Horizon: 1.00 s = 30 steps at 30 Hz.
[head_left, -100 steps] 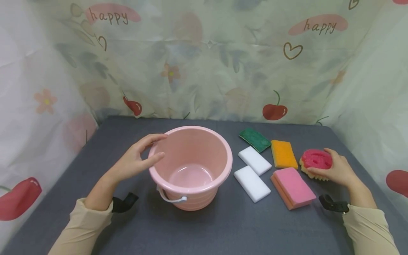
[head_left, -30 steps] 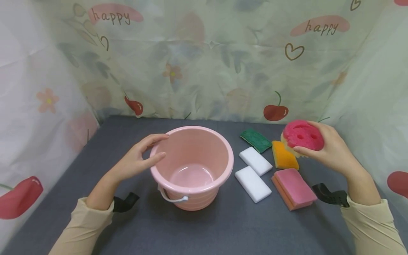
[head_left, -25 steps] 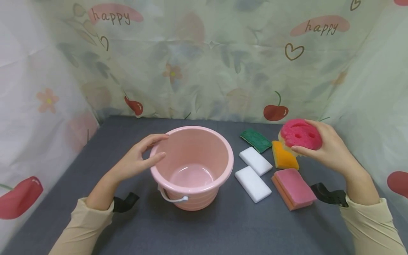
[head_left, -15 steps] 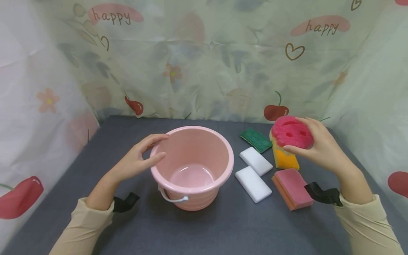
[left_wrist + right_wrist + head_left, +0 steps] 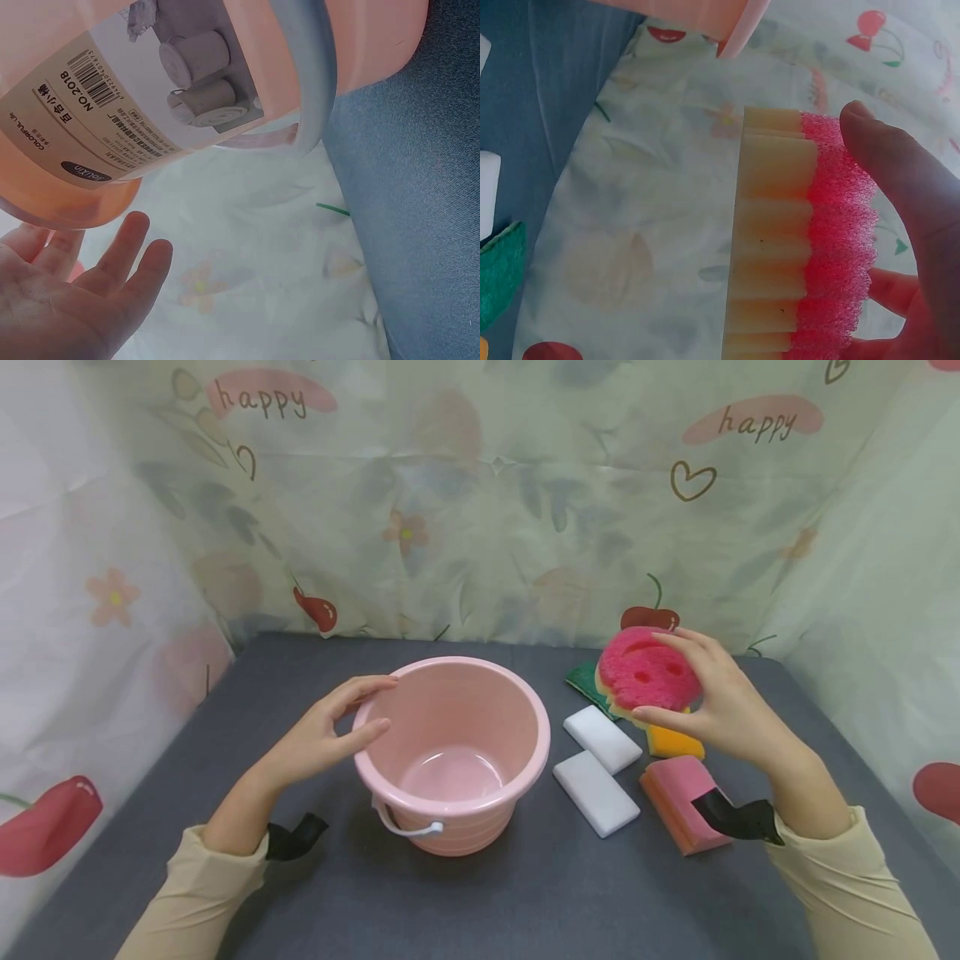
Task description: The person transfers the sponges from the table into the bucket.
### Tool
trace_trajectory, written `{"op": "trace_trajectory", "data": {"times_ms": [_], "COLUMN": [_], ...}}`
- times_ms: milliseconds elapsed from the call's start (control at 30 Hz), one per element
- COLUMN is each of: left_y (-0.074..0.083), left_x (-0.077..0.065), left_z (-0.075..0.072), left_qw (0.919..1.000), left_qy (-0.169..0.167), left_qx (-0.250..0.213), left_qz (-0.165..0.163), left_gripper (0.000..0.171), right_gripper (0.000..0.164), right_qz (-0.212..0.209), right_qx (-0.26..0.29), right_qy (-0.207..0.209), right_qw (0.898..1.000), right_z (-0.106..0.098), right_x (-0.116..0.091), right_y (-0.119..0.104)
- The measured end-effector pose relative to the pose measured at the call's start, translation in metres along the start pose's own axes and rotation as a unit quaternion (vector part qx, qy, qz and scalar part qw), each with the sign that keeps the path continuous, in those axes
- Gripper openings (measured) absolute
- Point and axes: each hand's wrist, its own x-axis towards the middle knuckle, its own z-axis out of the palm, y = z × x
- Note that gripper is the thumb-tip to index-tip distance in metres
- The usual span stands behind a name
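Note:
My right hand (image 5: 731,710) grips a round smiley-face sponge (image 5: 648,670) by its edge, thumb on the near side and fingers on the far side. The right wrist view shows its pink scrubby layer over a thicker cream layer (image 5: 772,225) with a scalloped edge. It is raised above the table, overlapping the green and orange sponges in the head view. My left hand (image 5: 315,735) rests at the left rim of a pink bucket (image 5: 450,810), fingers and thumb spread and fairly straight. In the left wrist view, fingertips (image 5: 131,225) lie right beside the rim, near the bucket's label.
Right of the bucket lie two white sponges (image 5: 596,793), a green scouring pad (image 5: 585,681), an orange sponge (image 5: 675,743) and a pink-and-orange sponge (image 5: 678,793). The bucket's pale handle (image 5: 405,832) hangs at its front. Patterned cloth (image 5: 487,527) surrounds the dark table (image 5: 480,910).
My right hand has lifted the round sponge off the right side of the table and carried it left, toward the bucket. My left hand and the bucket have stayed put.

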Motion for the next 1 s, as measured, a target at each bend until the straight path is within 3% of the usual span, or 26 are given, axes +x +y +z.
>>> {"op": "trace_trajectory", "data": {"times_ms": [1000], "left_y": [0.002], "left_x": [0.000], "left_z": [0.001], "left_qw": [0.9999], "left_qy": [0.002], "left_qx": [-0.005], "left_qz": [0.010], "left_gripper": [0.045], "right_gripper": [0.078], "right_qz": [-0.107], "right_qx": [0.035], "right_qy": [-0.007], "right_qw": [0.994], "right_z": [0.011], "right_x": [0.017], "right_y": [-0.047]}}
